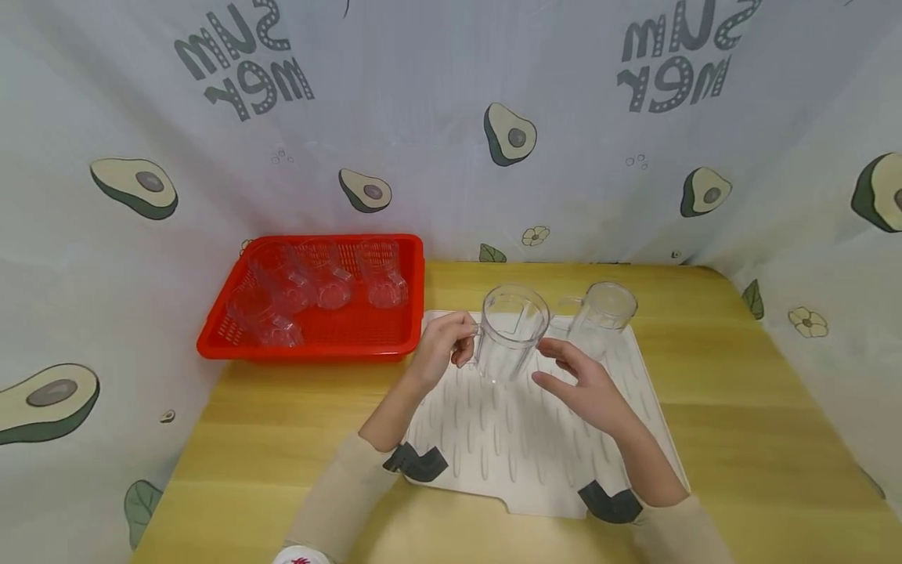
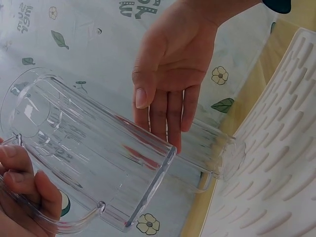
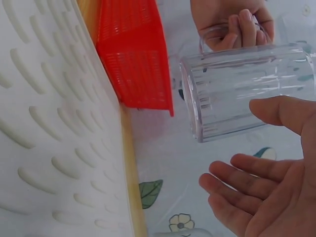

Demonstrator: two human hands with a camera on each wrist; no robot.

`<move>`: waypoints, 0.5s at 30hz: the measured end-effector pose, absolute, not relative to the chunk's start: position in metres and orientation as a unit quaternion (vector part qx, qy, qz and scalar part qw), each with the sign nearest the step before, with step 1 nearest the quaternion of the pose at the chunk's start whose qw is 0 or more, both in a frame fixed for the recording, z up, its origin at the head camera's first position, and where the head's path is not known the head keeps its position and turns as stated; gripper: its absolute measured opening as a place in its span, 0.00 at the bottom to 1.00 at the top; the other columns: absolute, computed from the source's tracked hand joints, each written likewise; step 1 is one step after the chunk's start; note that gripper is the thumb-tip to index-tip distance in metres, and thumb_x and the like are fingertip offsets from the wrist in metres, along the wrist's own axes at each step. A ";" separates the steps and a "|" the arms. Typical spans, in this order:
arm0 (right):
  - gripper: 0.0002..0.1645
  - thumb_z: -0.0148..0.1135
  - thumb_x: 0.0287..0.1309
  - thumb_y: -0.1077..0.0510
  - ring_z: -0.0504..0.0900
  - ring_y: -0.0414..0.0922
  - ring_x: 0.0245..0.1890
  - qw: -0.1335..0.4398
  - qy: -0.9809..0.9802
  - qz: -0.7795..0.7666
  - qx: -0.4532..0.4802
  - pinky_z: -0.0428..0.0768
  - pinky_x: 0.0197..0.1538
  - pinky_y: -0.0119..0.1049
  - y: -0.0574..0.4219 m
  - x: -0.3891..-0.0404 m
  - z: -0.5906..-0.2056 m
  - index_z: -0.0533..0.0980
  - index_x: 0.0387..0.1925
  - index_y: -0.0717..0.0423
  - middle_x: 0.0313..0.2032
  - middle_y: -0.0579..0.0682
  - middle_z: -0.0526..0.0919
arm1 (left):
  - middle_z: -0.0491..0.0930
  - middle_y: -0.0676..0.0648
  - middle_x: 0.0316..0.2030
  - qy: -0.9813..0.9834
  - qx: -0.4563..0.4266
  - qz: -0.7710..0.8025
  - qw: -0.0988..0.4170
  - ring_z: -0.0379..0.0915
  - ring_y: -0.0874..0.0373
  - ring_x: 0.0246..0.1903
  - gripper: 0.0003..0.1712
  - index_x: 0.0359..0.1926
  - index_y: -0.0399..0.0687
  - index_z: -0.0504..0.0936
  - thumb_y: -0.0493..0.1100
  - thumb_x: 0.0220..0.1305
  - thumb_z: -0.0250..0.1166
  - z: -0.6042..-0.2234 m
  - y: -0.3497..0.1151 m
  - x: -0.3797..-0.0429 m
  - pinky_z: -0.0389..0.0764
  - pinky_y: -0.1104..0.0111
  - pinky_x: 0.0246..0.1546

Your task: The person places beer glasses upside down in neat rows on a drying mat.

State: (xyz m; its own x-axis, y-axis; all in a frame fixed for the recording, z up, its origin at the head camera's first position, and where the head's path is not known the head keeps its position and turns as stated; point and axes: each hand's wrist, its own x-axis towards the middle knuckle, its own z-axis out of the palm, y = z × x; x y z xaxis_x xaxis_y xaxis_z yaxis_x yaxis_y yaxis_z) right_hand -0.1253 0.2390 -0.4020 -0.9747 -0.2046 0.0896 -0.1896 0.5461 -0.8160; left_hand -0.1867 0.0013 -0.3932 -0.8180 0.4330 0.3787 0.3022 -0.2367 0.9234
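Observation:
My left hand grips the handle of a clear plastic mug, fingers curled through it. The mug is held over a white ribbed draining board, its thick base towards the board in the left wrist view. Close to the mug's other side is my right hand, its fingers extended and thumb apart; the right wrist view shows the palm holding nothing. A second clear mug stands at the board's back right, behind the right hand, its handle pointing left.
At the back left, a red plastic basket contains several clear mugs lying on their sides. Beneath everything is a wood-patterned table. A curtain with avocado prints hangs behind and at the sides.

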 end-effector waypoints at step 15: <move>0.33 0.41 0.75 0.44 0.85 0.51 0.36 0.106 0.822 -0.559 0.041 0.82 0.46 0.44 0.223 -0.128 -0.411 0.71 0.52 0.74 0.35 0.58 0.84 | 0.66 0.42 0.14 0.626 0.294 0.719 0.062 0.63 0.59 0.17 0.17 0.24 0.30 0.66 0.38 0.68 0.44 -0.398 0.003 -0.178 0.67 0.73 0.23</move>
